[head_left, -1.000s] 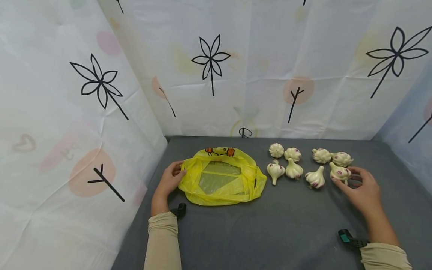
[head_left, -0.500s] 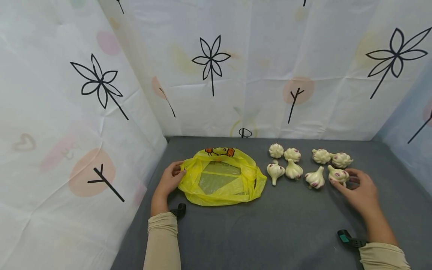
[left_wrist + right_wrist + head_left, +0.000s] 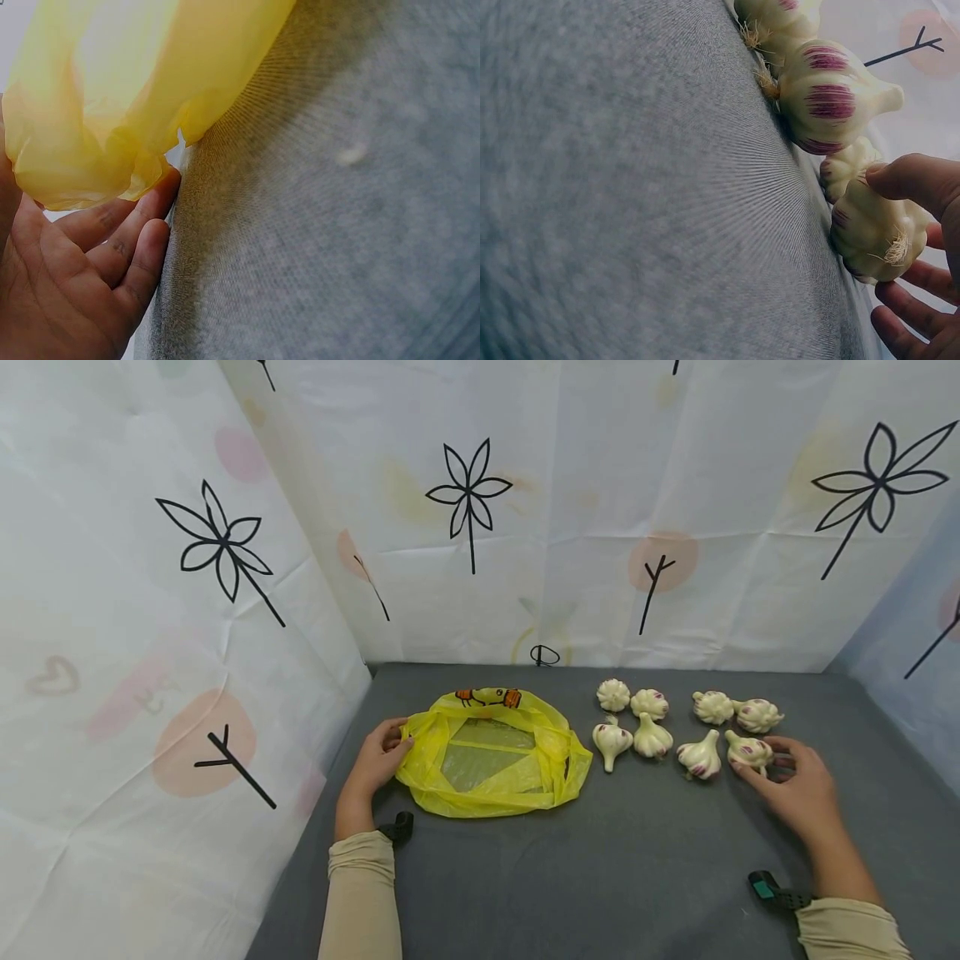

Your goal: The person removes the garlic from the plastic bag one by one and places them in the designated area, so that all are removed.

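Note:
A yellow plastic bag (image 3: 420, 785) lies spread on the table with its mouth open upward. My left hand (image 3: 377, 758) pinches the bag's left rim, thumb on one side and fingers on the other; in the left wrist view, yellow film (image 3: 82, 150) hangs between them. On the right, my right hand (image 3: 802, 789) grips a garlic bulb (image 3: 747, 750), the thumb across its top and fingers round its far side. The right wrist view shows that bulb (image 3: 870, 232) low at the table, roots facing the camera. Another garlic bulb (image 3: 701, 756) sits just left of it.
Two garlic bulbs stand behind the gripped one, a left one (image 3: 713, 707) and a right one (image 3: 759, 716). Between these and the bag is a cluster of several more bulbs (image 3: 653, 737). Printed white cloth (image 3: 600, 610) walls the back and sides of the grey table (image 3: 585, 885).
My right hand has shifted slightly left, and the garlic bulb in it has slid the same way, nearer the neighbouring bulb. The left hand and the bag have stayed in place.

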